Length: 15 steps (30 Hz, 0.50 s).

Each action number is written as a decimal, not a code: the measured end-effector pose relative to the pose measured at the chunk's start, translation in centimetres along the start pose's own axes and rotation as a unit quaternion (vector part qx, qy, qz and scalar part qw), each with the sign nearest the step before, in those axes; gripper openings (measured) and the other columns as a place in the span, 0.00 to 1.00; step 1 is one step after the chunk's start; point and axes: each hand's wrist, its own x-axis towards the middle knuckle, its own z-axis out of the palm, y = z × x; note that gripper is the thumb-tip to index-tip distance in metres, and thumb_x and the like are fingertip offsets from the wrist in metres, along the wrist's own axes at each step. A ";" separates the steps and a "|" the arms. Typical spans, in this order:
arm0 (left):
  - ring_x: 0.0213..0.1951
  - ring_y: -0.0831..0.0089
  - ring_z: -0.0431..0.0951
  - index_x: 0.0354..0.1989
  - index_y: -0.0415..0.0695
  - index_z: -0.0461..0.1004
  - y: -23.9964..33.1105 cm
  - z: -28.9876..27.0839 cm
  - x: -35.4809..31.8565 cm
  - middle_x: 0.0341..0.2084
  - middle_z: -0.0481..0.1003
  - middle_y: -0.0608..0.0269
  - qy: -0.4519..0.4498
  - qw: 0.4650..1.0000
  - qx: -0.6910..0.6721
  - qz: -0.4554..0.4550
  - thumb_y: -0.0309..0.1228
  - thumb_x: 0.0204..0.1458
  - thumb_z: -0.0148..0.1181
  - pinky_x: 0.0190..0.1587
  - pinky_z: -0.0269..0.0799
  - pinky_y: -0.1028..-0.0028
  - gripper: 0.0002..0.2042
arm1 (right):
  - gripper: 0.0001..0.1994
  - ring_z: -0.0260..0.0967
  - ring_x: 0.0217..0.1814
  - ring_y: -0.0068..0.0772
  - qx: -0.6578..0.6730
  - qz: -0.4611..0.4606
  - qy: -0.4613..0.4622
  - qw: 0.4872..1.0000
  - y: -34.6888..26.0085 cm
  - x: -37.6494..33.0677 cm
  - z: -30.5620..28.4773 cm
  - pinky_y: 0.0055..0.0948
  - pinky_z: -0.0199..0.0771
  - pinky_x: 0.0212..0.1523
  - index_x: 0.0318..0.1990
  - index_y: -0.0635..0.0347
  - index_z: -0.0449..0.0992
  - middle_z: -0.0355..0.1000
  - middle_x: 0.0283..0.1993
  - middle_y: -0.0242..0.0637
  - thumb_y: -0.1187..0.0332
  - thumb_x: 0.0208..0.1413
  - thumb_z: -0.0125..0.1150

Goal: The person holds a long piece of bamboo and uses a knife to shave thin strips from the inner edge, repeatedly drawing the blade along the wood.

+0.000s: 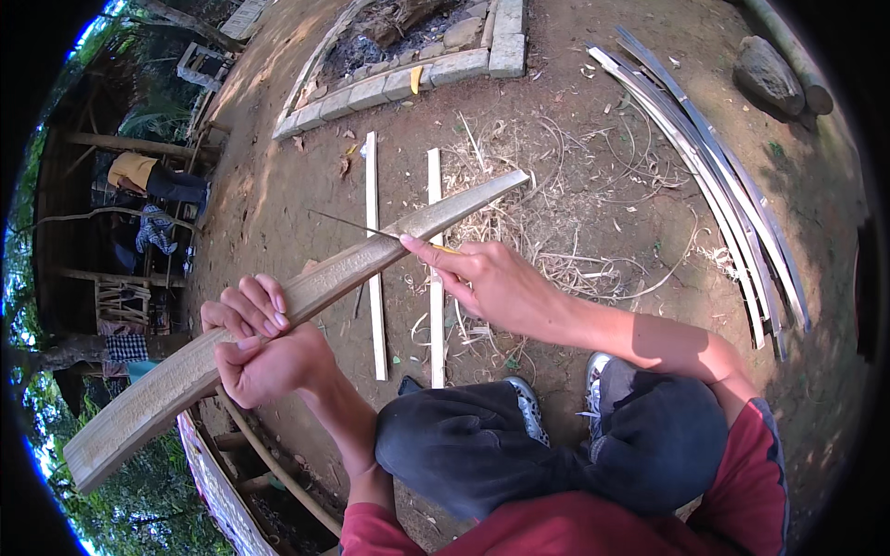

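Observation:
A long pale wooden plank (357,264) slants across the view from lower left to upper right, raised above the ground. My left hand (273,338) is wrapped round it left of its middle. In my right hand (482,278) is a knife (345,221) with a thin dark blade and a bit of yellow handle showing. Its blade lies across the plank's upper face, the tip reaching past the far edge. My right index finger stretches along the knife towards the blade. Most of the handle is hidden in my fingers.
Two pale wooden strips (374,306) lie on the dirt beneath the plank. Curled shavings (579,264) cover the ground to their right. Long bent strips (714,176) are bundled at right, near a rock (768,74). A stone-edged fire pit (366,91) is ahead; a person (159,176) is far left.

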 end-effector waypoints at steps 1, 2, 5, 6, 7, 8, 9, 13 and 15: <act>0.10 0.76 0.49 0.14 0.47 0.52 0.0 -0.1 0.0 0.06 0.50 0.65 0.008 1.000 0.007 0.002 0.29 0.31 0.43 0.17 0.53 0.77 0.06 | 0.28 0.70 0.18 0.32 0.014 0.027 -0.017 0.999 0.0 0.0 -0.1 0.31 0.78 0.23 0.67 0.64 0.59 0.70 0.18 0.44 0.79 0.57 0.53; 0.10 0.76 0.49 0.14 0.47 0.52 0.0 -0.5 0.1 0.06 0.50 0.65 0.016 1.000 0.014 0.003 0.29 0.31 0.43 0.17 0.53 0.77 0.06 | 0.28 0.70 0.19 0.32 0.027 0.054 -0.033 0.998 -0.2 0.0 -0.1 0.31 0.78 0.22 0.67 0.63 0.59 0.70 0.18 0.44 0.78 0.57 0.53; 0.11 0.75 0.47 0.12 0.48 0.49 0.4 -0.1 -0.2 0.08 0.48 0.64 0.044 0.998 0.035 0.002 0.29 0.27 0.43 0.17 0.53 0.77 0.08 | 0.28 0.71 0.19 0.33 0.031 0.044 -0.052 0.997 -1.8 0.0 -0.7 0.32 0.78 0.23 0.68 0.63 0.58 0.70 0.18 0.43 0.78 0.58 0.52; 0.11 0.75 0.48 0.12 0.48 0.49 0.4 0.2 -0.1 0.08 0.48 0.64 0.040 0.999 0.034 0.002 0.29 0.27 0.43 0.17 0.53 0.77 0.08 | 0.28 0.70 0.19 0.32 0.021 0.014 -0.039 0.999 -1.9 0.0 -0.5 0.32 0.78 0.23 0.68 0.63 0.57 0.70 0.18 0.43 0.78 0.58 0.52; 0.11 0.75 0.48 0.12 0.48 0.49 0.3 0.6 -0.2 0.08 0.48 0.64 0.036 0.999 0.032 -0.002 0.29 0.27 0.43 0.17 0.53 0.77 0.08 | 0.28 0.69 0.18 0.32 0.008 -0.011 -0.025 1.000 -2.0 -0.3 -0.5 0.32 0.78 0.23 0.68 0.64 0.57 0.70 0.18 0.42 0.78 0.58 0.52; 0.12 0.75 0.48 0.12 0.48 0.49 0.3 0.5 -0.2 0.08 0.48 0.64 0.041 0.999 0.030 -0.004 0.29 0.27 0.43 0.17 0.53 0.77 0.08 | 0.29 0.68 0.17 0.31 -0.003 0.024 -0.021 0.999 -0.3 -0.2 -0.1 0.32 0.78 0.23 0.68 0.63 0.56 0.70 0.18 0.42 0.77 0.58 0.53; 0.12 0.75 0.48 0.12 0.48 0.49 0.2 0.2 -0.2 0.08 0.48 0.64 0.046 0.998 0.029 -0.005 0.29 0.27 0.43 0.17 0.53 0.77 0.08 | 0.29 0.68 0.18 0.31 0.008 0.044 -0.029 0.999 -0.2 -0.7 0.3 0.32 0.78 0.23 0.68 0.62 0.56 0.70 0.19 0.42 0.77 0.58 0.53; 0.12 0.75 0.48 0.12 0.48 0.49 0.0 -0.2 0.2 0.08 0.48 0.64 0.046 0.999 0.023 0.001 0.29 0.26 0.43 0.17 0.52 0.77 0.08 | 0.29 0.69 0.18 0.31 0.040 0.046 -0.041 0.997 -1.2 0.3 0.2 0.31 0.78 0.22 0.69 0.58 0.56 0.70 0.19 0.44 0.76 0.60 0.53; 0.12 0.75 0.48 0.12 0.47 0.50 0.1 0.1 0.2 0.08 0.48 0.64 0.038 0.999 0.028 0.010 0.29 0.26 0.43 0.17 0.52 0.77 0.08 | 0.28 0.69 0.18 0.30 0.018 -0.008 -0.012 1.000 -2.5 -0.1 0.2 0.30 0.78 0.21 0.69 0.58 0.56 0.69 0.19 0.43 0.76 0.60 0.52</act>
